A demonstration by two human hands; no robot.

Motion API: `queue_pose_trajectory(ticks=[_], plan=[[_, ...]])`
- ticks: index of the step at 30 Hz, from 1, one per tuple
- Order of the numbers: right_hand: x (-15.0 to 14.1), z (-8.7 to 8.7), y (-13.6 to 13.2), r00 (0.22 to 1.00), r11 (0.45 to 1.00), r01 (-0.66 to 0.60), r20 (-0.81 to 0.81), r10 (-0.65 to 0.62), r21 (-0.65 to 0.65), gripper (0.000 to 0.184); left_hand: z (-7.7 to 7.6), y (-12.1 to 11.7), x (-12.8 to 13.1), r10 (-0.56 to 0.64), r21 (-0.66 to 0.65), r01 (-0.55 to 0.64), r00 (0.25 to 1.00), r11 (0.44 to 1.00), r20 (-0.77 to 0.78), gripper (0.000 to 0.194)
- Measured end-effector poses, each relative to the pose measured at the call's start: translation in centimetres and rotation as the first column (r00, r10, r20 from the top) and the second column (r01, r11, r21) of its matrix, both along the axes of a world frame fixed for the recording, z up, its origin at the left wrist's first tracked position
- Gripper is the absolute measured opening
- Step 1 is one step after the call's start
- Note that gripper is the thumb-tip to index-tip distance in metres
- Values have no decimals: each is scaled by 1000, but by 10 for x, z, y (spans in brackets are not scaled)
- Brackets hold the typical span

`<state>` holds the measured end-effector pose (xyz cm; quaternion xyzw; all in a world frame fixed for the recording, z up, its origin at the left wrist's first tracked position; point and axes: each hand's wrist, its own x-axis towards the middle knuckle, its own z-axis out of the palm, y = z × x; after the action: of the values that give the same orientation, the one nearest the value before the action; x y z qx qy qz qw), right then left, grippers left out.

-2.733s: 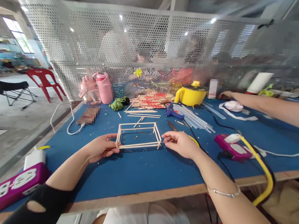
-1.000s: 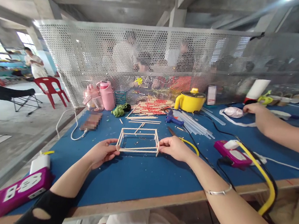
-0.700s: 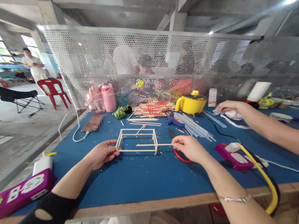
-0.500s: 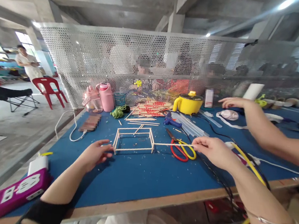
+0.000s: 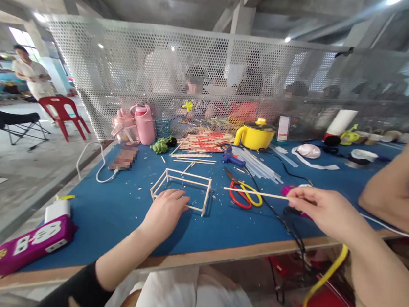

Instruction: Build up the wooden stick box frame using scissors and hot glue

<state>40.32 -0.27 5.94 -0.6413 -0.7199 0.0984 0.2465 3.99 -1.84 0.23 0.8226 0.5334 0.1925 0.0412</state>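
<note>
A box-shaped frame of thin wooden sticks (image 5: 208, 193) rests on the blue tabletop, slightly turned. My left hand (image 5: 168, 209) lies over its near side, fingers curled round the front stick; their tips are partly hidden. Off to the right, my right hand (image 5: 311, 204) pinches one end of a wooden stick (image 5: 255, 193). That stick points left, level above scissors (image 5: 246, 195) with red and yellow handles, its free end apart from the frame. Behind the scissors lies a blue glue gun (image 5: 234, 159), beside clear glue sticks (image 5: 257, 165).
Loose wooden sticks (image 5: 206, 141) lie at the back near a yellow pot (image 5: 258, 136), a pink bottle (image 5: 144, 126) and green yarn (image 5: 161, 144). A purple power strip (image 5: 37, 243) sits front left. Black cables cross the right side, near another person's arm (image 5: 389, 187).
My left hand has moved from beside the frame onto its near side, and the frame has turned. My right hand has drawn the stick rightward, away from the frame. The other person's arm pulled back right.
</note>
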Motion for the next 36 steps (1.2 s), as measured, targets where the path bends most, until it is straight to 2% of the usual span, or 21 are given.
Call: queue_pose_trajectory(ticks=[2, 5, 8, 11, 14, 16, 18, 21, 24, 33, 36], plan=[[5, -5, -6, 999, 1000, 1, -45, 0, 24, 31, 1, 9, -2, -5, -31, 4, 999, 999, -37, 22], [1, -12, -13, 996, 999, -38, -77, 39, 23, 29, 0, 21, 3, 49, -49, -53, 996, 997, -78, 24], [-14, -16, -15, 991, 993, -119, -59, 118, -22, 25, -3, 38, 8, 122, -37, -125, 989, 991, -85, 26], [-36, -19, -15, 971, 967, -234, -71, 227, -97, 23, 1, 46, 13, 173, -12, -174, 983, 985, -62, 23], [-62, -21, -15, 934, 929, -355, -84, 348, -101, 19, 11, 28, 27, 160, 63, -160, 987, 985, 7, 27], [-81, -20, -14, 896, 895, -443, -65, 440, -43, 18, 15, 6, 42, 87, 93, -93, 994, 991, 68, 31], [-99, -17, -12, 865, 866, -500, -37, 500, 8, 19, 17, -13, 58, -8, 28, 3, 983, 1000, 183, 32], [-118, -13, -7, 864, 864, -503, -26, 504, 34, 20, 15, -25, 70, -26, -96, 69, 921, 993, 390, 29], [-127, -12, -2, 867, 867, -497, -26, 498, 45, 19, 10, -18, 68, -22, -114, 91, 867, 989, 498, 26], [-132, -22, 3, 892, 893, -448, -46, 449, 31, 16, 4, -3, 63, -21, -149, 125, 832, 981, 554, 26], [-118, -28, 13, 953, 954, -299, -44, 299, 4, 21, 6, -3, 62, -13, -167, 135, 813, 977, 582, 28]])
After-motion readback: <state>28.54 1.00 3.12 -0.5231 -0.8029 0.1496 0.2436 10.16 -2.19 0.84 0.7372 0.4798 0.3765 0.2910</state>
